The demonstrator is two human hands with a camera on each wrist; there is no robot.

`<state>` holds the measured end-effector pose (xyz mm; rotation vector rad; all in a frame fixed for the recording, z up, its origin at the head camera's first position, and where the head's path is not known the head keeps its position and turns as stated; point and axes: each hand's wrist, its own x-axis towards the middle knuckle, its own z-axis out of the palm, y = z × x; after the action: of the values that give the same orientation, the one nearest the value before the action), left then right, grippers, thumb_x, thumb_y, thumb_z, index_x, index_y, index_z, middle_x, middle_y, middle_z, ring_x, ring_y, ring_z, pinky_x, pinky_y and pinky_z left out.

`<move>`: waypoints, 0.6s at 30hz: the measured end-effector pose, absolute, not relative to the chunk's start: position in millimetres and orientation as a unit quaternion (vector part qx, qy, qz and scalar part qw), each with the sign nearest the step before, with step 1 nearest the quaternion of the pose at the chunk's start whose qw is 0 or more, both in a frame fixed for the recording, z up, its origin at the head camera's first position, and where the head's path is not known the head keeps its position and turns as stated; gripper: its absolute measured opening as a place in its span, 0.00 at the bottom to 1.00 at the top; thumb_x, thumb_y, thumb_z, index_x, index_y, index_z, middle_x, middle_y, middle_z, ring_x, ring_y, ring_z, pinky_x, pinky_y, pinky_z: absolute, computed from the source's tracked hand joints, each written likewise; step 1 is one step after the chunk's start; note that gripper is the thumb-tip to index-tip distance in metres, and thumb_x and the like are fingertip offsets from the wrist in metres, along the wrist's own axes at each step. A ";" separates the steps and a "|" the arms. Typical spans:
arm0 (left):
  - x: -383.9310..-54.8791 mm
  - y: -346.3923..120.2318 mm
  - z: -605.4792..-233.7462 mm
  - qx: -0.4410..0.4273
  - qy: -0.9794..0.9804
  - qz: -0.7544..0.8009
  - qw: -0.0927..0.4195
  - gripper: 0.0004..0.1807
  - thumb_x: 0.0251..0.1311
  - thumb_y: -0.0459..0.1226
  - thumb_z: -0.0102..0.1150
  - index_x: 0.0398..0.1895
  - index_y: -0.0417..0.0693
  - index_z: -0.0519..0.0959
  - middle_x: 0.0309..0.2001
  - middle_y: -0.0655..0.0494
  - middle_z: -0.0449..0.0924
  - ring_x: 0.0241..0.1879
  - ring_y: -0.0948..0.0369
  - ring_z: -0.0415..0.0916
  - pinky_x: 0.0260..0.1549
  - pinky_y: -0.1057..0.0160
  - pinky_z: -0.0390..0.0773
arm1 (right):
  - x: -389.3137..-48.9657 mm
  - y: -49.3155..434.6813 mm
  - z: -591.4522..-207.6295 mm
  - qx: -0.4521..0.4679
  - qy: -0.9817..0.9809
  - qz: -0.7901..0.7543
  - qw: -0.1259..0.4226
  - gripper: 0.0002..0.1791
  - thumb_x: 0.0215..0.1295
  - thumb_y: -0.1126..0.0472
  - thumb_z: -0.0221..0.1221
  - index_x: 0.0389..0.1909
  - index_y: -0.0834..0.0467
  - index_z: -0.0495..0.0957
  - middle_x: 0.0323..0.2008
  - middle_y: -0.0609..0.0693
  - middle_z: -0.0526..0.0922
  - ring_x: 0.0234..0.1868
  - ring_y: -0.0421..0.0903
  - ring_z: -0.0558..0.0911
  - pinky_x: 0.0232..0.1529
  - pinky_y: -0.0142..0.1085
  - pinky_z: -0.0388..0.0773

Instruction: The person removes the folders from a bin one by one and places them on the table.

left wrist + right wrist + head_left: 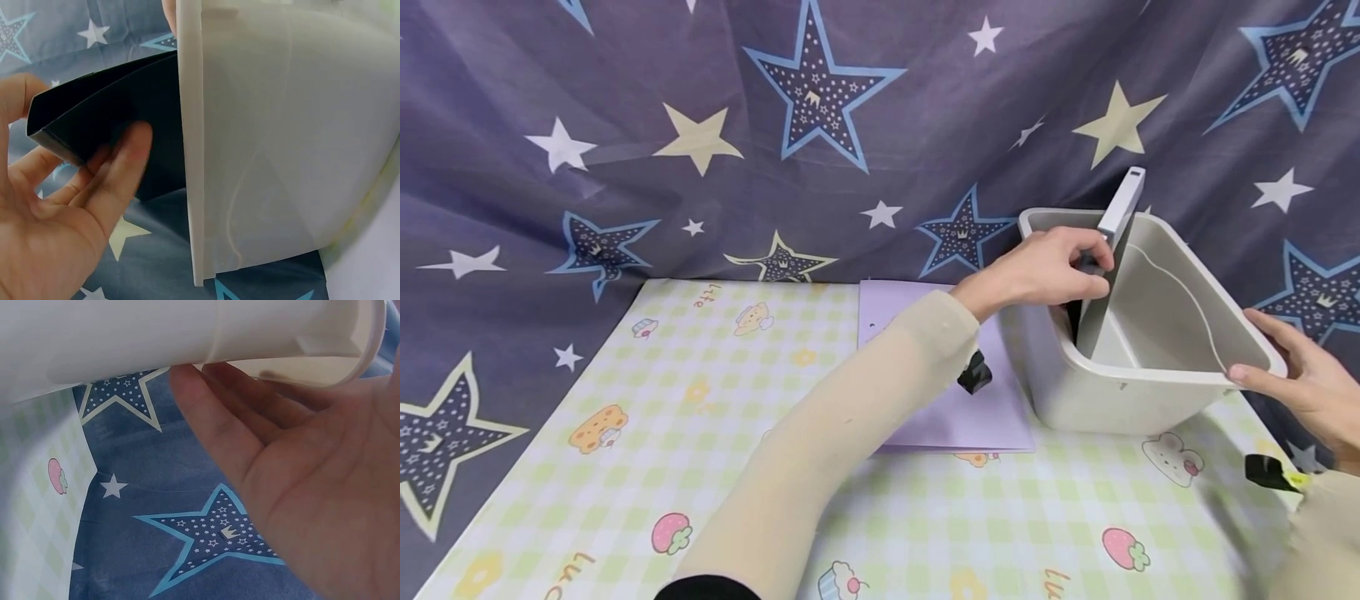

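My L grip is clamped on a slim dark case, thumb on one side, fingers on the other; the L wrist view shows its 2 dark panels w/ a gap between. The case stands on edge, tilted, inside the pale grey bin, over at the bin's L side, its pale narrow edge up, one end poking above the far rim. Lower part of it's hidden, so can't tell if it touches the bin floor.

My R grip is closed on the bin's near R corner: thumb over the rim, fingers round the outside of the wall. Bin's at the R end of the worktop; can't tell if its base sits fully flat. A thin pale curved line runs down the inside wall, can't tell if cord or a mark.

Just L of the bin, a purple sheet lies flat, partly under my cream L sleeve; can't tell if it's 1 layer or several. Worktop cover's green/white check w/ strawberries, cakes, etc. Behind it all hangs a dark blue-purple star cloth.
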<state>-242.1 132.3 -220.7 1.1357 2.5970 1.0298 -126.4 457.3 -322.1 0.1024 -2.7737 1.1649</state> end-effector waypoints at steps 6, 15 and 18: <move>-242.1 127.6 -217.7 0.386 0.855 0.344 0.044 0.11 0.55 0.43 0.61 0.42 0.61 0.79 0.29 0.64 0.75 0.29 0.69 0.70 0.32 0.75 0.68 | -126.0 457.7 -322.2 0.044 -0.917 0.391 0.067 0.48 0.66 0.65 0.59 0.76 0.47 0.38 0.64 0.44 0.56 0.47 0.25 0.62 0.39 0.15 0.58; -244.9 113.0 -216.4 0.418 0.807 0.414 0.046 0.15 0.56 0.37 0.59 0.48 0.49 0.79 0.23 0.58 0.69 0.26 0.64 0.70 0.31 0.73 0.71 | -127.7 459.7 -323.4 0.061 -0.911 0.400 0.077 0.47 0.65 0.68 0.58 0.76 0.47 0.39 0.62 0.42 0.58 0.48 0.25 0.63 0.40 0.14 0.59; -245.7 110.2 -218.2 0.421 0.800 0.425 0.033 0.15 0.55 0.36 0.59 0.47 0.50 0.79 0.22 0.58 0.68 0.26 0.63 0.70 0.31 0.72 0.71 | -127.9 460.7 -323.8 0.065 -0.908 0.405 0.080 0.47 0.65 0.69 0.57 0.76 0.48 0.39 0.61 0.41 0.58 0.48 0.26 0.63 0.40 0.14 0.60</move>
<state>-245.7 110.2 -218.2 1.2970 2.4638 1.3086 -127.9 460.7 -323.8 0.1958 -2.7170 1.2119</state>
